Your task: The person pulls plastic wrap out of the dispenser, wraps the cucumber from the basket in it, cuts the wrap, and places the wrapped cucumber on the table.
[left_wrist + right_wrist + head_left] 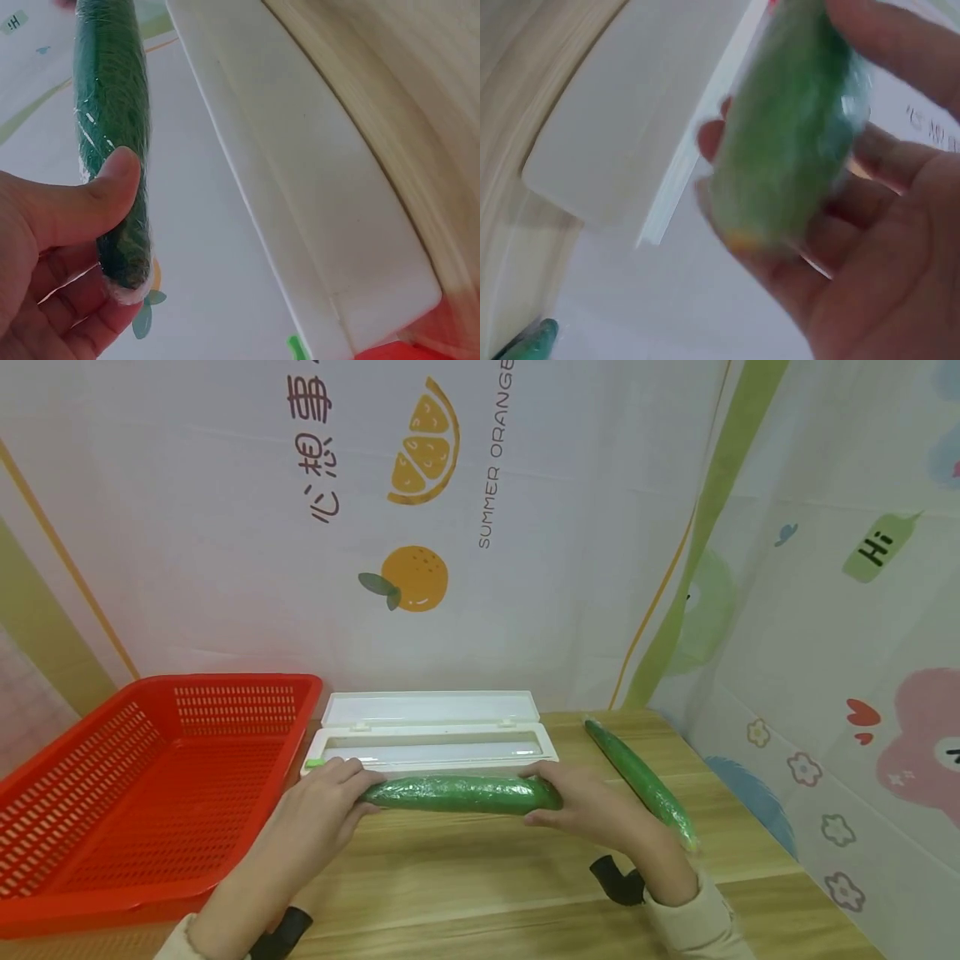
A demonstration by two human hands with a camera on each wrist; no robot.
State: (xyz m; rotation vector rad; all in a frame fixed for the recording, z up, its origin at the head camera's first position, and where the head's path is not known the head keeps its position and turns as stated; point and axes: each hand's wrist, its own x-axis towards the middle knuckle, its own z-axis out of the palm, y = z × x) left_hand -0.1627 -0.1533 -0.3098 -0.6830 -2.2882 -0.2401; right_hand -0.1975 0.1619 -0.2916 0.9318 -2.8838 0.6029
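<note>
A green cucumber (461, 794) wrapped in clear plastic film lies level between both hands, in front of a white cling film box. My left hand (326, 802) grips its left end; in the left wrist view the thumb presses along the cucumber (112, 97) and the fingers curl beneath its tip. At the other end my right hand (581, 802) holds the cucumber (787, 135), thumb on one side and fingers round the other, slightly blurred in the right wrist view. Behind it the cling film box (431, 745) stands with its lid raised and a green slider at its left end.
A second wrapped cucumber (641, 777) lies slanted on the wooden table (450, 877) at the right. To the left stands a red perforated basket (225, 768). A printed cloth (570, 527) hangs behind the table, and another covers the right side.
</note>
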